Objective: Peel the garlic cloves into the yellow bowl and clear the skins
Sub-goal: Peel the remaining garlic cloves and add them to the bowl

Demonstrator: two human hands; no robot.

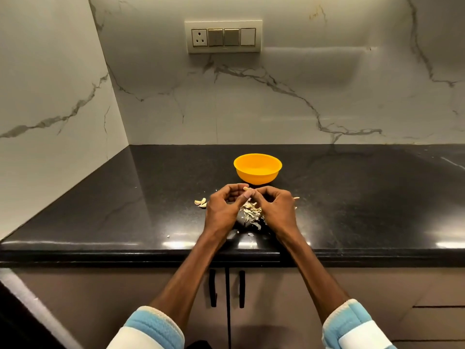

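Pinching together, the curled fingertips of both hands close narrowly on one garlic clove, held just above the counter and just in front of the yellow bowl. Only a pale, dry-skinned end of the clove shows between the fingers; that end pokes away from the person, toward the bowl, while the rest is hidden, so its long axis cannot be told for certain. The left hand and the right hand meet knuckle to knuckle, wrists apart, forearms running back over the counter's edge to soft blue-and-white sleeves. Directly under the hands lies a loose heap of papery, beige skins, thin and curled, with a few flakes scattered nearer the edge. Just left of the left hand rest a couple of unpeeled cloves, plump and crescent-shaped. The bowl is round, smooth, glossy plastic, standing upright; whether anything lies inside it cannot be told. All of it sits on a polished black speckled countertop with a rounded front lip, backed by white marble wall with grey veins and a cream switch plate.
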